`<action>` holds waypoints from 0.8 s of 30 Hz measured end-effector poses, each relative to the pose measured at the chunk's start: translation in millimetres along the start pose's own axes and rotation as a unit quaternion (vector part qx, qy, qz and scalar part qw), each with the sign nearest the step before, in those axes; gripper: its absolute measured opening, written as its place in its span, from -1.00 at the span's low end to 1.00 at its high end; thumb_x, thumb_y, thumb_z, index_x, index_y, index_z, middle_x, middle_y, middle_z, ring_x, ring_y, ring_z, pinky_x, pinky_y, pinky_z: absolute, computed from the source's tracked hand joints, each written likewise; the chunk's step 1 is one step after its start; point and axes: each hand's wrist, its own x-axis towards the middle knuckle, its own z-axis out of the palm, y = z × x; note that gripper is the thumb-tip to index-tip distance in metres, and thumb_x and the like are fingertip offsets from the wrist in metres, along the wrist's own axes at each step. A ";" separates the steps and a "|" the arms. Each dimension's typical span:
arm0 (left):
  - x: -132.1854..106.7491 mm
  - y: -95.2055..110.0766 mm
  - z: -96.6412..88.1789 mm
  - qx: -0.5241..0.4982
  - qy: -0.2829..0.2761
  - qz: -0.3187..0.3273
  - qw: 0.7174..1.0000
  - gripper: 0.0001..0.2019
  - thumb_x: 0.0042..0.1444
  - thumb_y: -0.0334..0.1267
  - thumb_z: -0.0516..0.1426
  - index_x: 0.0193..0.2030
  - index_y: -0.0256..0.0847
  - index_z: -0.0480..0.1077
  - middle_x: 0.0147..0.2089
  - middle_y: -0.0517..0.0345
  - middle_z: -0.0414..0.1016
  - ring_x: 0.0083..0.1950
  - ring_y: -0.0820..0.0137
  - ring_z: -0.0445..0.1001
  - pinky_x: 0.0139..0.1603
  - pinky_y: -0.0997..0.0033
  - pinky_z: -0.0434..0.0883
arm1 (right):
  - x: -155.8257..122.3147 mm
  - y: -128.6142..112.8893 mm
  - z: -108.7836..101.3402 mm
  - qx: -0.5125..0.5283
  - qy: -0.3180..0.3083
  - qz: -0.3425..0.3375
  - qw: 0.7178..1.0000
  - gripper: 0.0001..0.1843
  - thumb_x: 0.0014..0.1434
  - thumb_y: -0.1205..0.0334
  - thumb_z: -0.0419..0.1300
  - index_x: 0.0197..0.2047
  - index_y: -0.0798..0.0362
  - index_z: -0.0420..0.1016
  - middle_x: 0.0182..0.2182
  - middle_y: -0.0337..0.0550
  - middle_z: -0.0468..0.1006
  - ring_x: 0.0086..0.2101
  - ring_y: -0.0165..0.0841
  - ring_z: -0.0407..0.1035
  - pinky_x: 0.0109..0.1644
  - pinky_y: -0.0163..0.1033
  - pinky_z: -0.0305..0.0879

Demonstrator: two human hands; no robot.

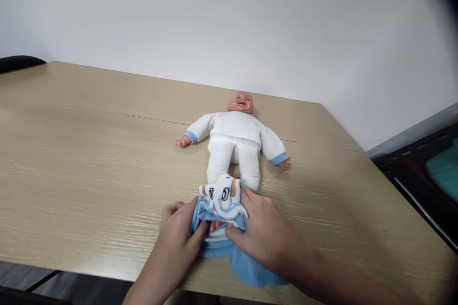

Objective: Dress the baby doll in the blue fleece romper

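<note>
A baby doll [234, 126] in a white top with blue cuffs lies on its back on the table, head toward the wall. At its feet is a blue and white terry garment [220, 200] with an embroidered animal face. My left hand [181, 228] pinches the garment's left side, thumb toward the middle. Gripping the right side, my right hand [263, 226] has its thumb near the doll's foot. The bunched cloth surrounds the doll's lower legs, and part of a foot shows in the opening. More blue cloth hangs below, toward the table's front edge.
The wooden table [107, 162] stands against a pale wall [179, 19]. A black chair back [21, 63] shows at the far left. On the right, a black rack or crate [411, 171] with something teal inside sits beside the table edge.
</note>
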 end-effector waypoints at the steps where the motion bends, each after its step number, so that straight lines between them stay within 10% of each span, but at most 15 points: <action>1: -0.7 -0.9 1.9 -0.011 0.014 0.003 1.000 -0.75 0.37 -0.07 0.03 -0.16 -0.08 0.49 -0.13 0.00 0.64 -0.03 -0.05 0.50 0.20 -0.18 0.28 | -0.4 1.5 0.4 0.020 0.000 -0.008 1.000 -0.58 0.20 0.32 0.31 0.14 -0.03 0.56 0.08 0.00 0.66 0.08 -0.03 0.57 0.24 0.08 0.47; 7: -5.8 -4.6 10.7 -0.209 0.050 -0.003 0.977 -0.65 0.45 -0.11 0.09 0.31 -0.07 0.29 0.23 -0.05 0.51 0.30 0.07 0.44 0.31 0.01 0.37 | 4.5 13.4 0.5 0.159 0.039 -0.019 0.986 -0.62 0.04 0.48 0.29 -0.07 -0.03 0.56 -0.09 -0.18 0.70 -0.13 -0.19 0.59 0.03 -0.10 0.51; 17: 27.6 -3.2 -14.8 -0.198 0.065 0.101 0.973 -0.76 0.46 -0.16 0.13 0.18 -0.13 0.45 0.14 0.07 0.54 0.23 0.19 0.48 0.27 0.25 0.40 | 23.8 26.3 -12.4 0.229 0.042 -0.027 0.972 -0.88 0.13 0.39 0.35 -0.38 0.01 0.52 -0.39 -0.29 0.66 -0.34 -0.29 0.54 -0.24 -0.23 0.48; 20: 40.9 0.0 -29.1 -0.196 0.020 0.085 0.977 -0.74 0.46 -0.06 0.14 0.11 -0.17 0.44 0.02 0.07 0.55 0.14 0.17 0.51 0.10 0.27 0.46 | 37.6 40.5 -26.2 0.214 0.020 -0.095 0.972 -0.86 0.15 0.27 0.47 -0.22 0.02 0.63 -0.24 -0.23 0.72 -0.22 -0.23 0.60 -0.07 -0.17 0.55; 24: 50.7 7.4 -48.3 -0.180 -0.036 0.086 0.979 -0.73 0.43 -0.03 0.18 0.10 -0.14 0.44 0.09 0.09 0.56 0.17 0.17 0.52 0.22 0.25 0.45 | 47.0 65.9 -32.5 0.231 -0.013 -0.118 0.966 -0.31 0.06 0.03 0.64 0.21 -0.02 0.61 0.09 -0.07 0.71 0.09 -0.06 0.57 0.28 0.04 0.47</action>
